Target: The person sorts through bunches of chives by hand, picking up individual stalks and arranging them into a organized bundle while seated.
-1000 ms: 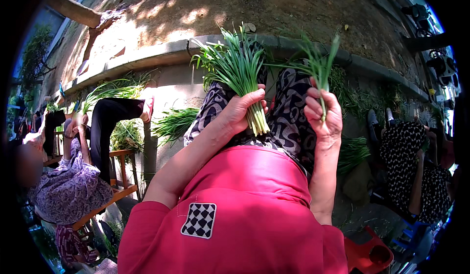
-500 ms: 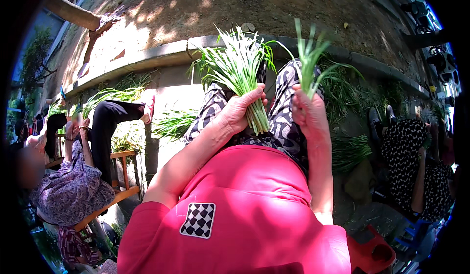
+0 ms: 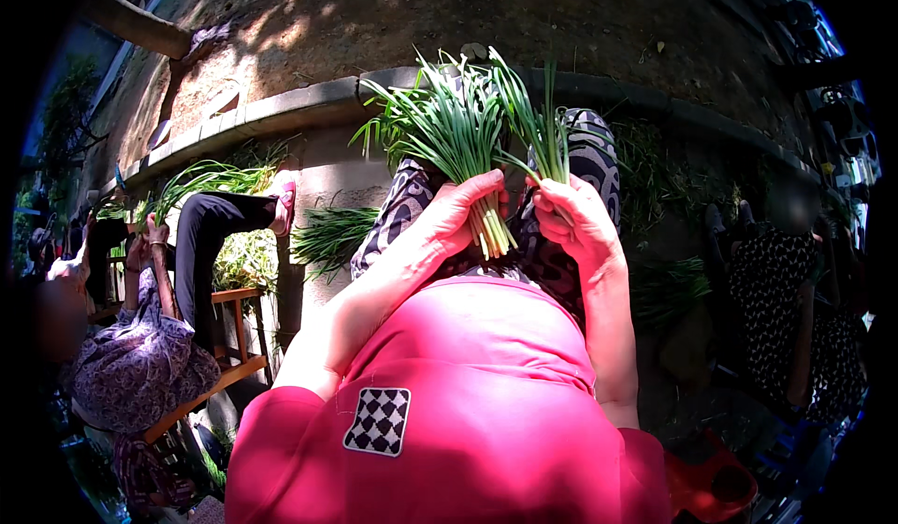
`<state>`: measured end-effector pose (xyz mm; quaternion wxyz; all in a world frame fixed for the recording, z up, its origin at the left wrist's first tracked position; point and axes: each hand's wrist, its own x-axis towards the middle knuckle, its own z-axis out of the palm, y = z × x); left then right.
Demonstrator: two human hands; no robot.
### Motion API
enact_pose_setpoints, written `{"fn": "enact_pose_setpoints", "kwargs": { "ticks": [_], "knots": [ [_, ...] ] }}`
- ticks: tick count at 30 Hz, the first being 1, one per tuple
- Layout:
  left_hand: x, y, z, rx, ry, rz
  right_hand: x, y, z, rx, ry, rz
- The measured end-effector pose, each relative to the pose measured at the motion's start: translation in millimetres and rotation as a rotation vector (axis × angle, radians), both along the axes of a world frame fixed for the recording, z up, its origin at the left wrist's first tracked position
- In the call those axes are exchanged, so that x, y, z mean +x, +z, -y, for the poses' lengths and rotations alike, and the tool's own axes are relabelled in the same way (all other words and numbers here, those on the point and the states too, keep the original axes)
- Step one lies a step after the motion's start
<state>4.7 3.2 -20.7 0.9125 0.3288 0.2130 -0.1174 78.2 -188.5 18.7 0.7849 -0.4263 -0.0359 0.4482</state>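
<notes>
My left hand is wrapped round a thick bunch of chives. Its pale cut ends poke out below my fist, and the green leaves fan out away from me. Close beside it on the right, my right hand pinches a smaller bunch of chives by the stalks, leaves pointing up. The tips of the two bunches lean near each other. Both are held above my patterned trousers. What the right fingertips cover is hidden.
Beyond my knees runs a stone kerb with bare soil behind. Chives lie in a pile left of my legs and another on the right. A person sits on a wooden chair at left, another at right. A red stool stands lower right.
My right hand has come left and slightly down with its small bunch, close to the big one. The left hand keeps its hold nearly in place. The light over the ground has dimmed.
</notes>
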Motion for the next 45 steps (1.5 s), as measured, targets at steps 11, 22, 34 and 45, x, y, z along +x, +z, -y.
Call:
{"fn": "enact_pose_setpoints", "kwargs": {
  "ticks": [11, 22, 34, 45],
  "knots": [
    [0, -1, 2, -0.071, 0.085, 0.051, 38, 36, 98, 0.983, -0.501, -0.115],
    [2, 1, 2, -0.111, 0.068, -0.064, 19, 13, 53, 0.429, -0.460, -0.077],
    [1, 5, 3, -0.098, 0.040, 0.049, -25, -18, -30, -0.209, -0.025, 0.364],
    [3, -3, 3, -0.051, 0.125, 0.016, 0, -18, -2, -0.012, -0.524, 0.024]
  ]
}}
